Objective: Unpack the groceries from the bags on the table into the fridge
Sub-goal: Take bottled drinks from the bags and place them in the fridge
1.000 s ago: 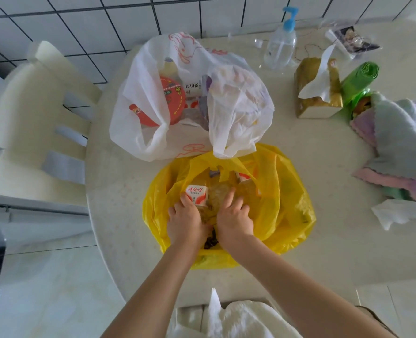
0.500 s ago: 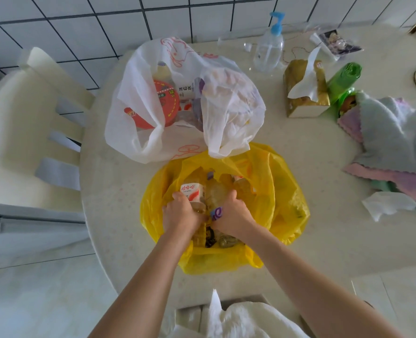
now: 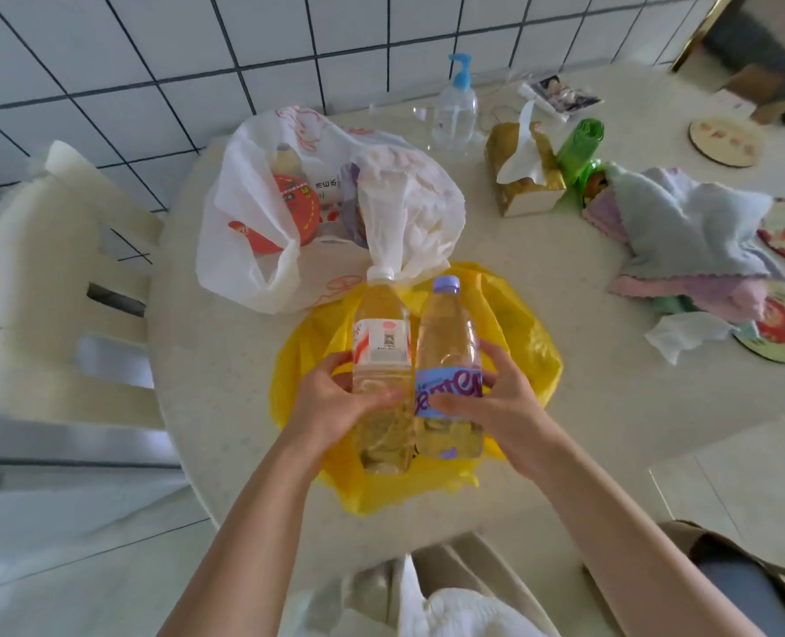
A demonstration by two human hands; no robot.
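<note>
Two clear bottles of pale yellow drink are held upright above the yellow bag (image 3: 524, 342) on the table. My left hand (image 3: 331, 402) grips the white-capped bottle (image 3: 381, 337) with a red and white label. My right hand (image 3: 501, 406) grips the purple-capped bottle (image 3: 448, 342) with a blue and purple label. The two bottles touch side by side. Behind them lies a white bag (image 3: 252, 213), open, with an orange round tub (image 3: 289, 209) and other packets inside. The fridge is out of view.
A cream plastic chair (image 3: 55, 278) stands left of the round table (image 3: 216, 360). At the back are a pump bottle (image 3: 455, 108), a gold tissue box (image 3: 519, 177) and a green roll (image 3: 581, 142). Cloths (image 3: 685, 227) and round coasters lie at the right.
Both hands were down inside the yellow bag. They have risen out of it, each with a bottle, and the bottles now stand above the bag.
</note>
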